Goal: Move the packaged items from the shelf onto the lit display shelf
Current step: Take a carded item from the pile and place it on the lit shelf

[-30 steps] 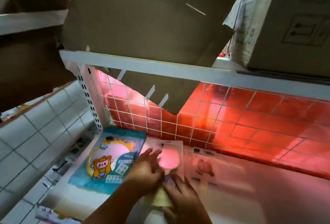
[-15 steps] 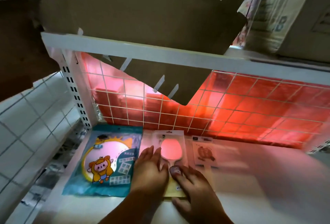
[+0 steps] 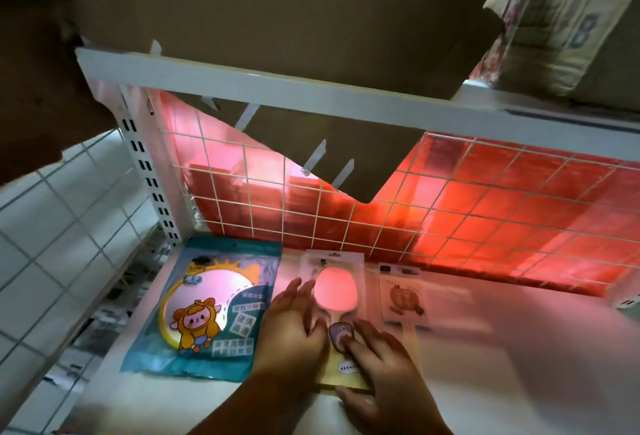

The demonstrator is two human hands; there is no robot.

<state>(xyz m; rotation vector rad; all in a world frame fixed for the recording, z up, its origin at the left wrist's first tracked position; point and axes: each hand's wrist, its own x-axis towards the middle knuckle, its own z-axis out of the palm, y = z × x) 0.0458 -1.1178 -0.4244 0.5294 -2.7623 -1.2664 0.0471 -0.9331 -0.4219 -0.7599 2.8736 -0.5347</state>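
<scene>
Head view: scarcely changed from half a second back, both hands still on middle pack (image 3: 334, 285). Left hand (image 3: 289, 330) flat, fingers straight, nearly together, pressing its left edge. Right hand (image 3: 384, 368) on lower half, fingers slightly apart, thumb at near edge. Lying flat on lit shelf (image 3: 519, 348), between blue pack (image 3: 207, 310) and third pack (image 3: 401, 296).

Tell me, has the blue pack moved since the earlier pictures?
No. The blue pack still lies flat with its back left corner at the foot of the slotted post, as before.
</scene>
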